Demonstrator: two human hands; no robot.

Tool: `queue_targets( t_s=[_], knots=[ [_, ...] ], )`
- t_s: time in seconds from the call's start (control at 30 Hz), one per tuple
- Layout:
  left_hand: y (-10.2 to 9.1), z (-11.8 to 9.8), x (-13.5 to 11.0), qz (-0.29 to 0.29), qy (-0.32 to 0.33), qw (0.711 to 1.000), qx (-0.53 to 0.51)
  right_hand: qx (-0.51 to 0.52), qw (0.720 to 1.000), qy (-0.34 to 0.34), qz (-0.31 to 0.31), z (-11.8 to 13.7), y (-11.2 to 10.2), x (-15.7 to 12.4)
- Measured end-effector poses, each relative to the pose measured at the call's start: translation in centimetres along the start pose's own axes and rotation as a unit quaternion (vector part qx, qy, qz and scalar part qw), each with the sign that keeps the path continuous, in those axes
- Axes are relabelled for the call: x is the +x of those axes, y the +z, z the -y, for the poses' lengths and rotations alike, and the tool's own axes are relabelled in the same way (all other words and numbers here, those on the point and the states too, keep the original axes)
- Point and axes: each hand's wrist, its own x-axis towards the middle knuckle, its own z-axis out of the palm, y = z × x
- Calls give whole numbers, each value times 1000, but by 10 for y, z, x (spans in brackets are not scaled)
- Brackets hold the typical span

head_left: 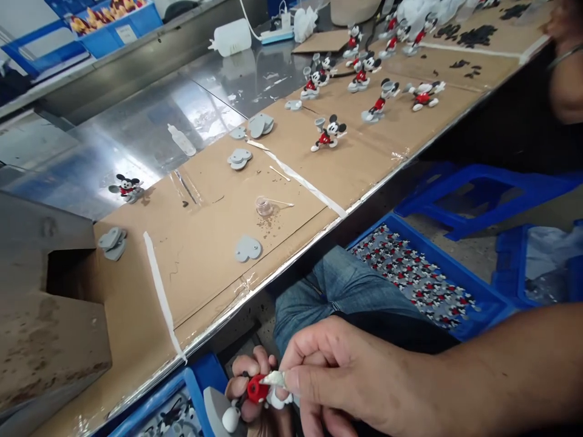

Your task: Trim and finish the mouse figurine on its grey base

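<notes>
Head view: the left hand point(248, 382) grips a small mouse figure point(259, 391) low at the frame edge, below the table lip. The right hand point(346, 379) pinches closed on a pale part point(273, 379), probably a glove or arm piece, held against the figure. A slip in either grip would likely drop the part into the blue bin point(195, 388) beneath. The cardboard table top point(204, 255) carries grey heart bases point(248, 249), a small glue cup point(264, 206) and standing finished figures point(328, 133). Another person's arm point(565, 79) works at the far end.
</notes>
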Motion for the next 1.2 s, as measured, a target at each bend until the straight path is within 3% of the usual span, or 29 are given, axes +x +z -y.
queue_targets(
  t_s=[0.13, 0.4, 0.57, 0.67, 0.77, 0.87, 0.93, 1.03, 1.2],
  knots=[
    [4, -1, -2, 40, 58, 998, 2, -104, 994, 30, -29, 5, 3, -1],
    [-13, 5, 4, 141, 179, 972, 55, -241, 967, 21, -76, 4, 4, -1],
    [-7, -2, 5, 153, 189, 966, 88, -273, 959, 32, -73, 7, 4, 0],
    [-1, -9, 2, 151, 148, 973, 92, -330, 940, 45, -78, 13, 6, 0],
    [1, -14, -1, 154, 73, 981, 88, -438, 894, -10, -96, 15, 4, 0],
    [0, -15, -5, 154, -2, 986, 70, -541, 825, -142, -78, 12, -3, -2],
    [-3, -13, -10, 142, -65, 987, 40, -608, 764, -213, -40, 11, -8, -3],
    [-10, -9, -16, 91, -185, 978, -20, -680, 697, -226, -8, 13, -10, -5],
    [-22, -7, -22, 40, -278, 959, -29, -681, 702, -206, -28, 17, -7, -3]
  ],
)
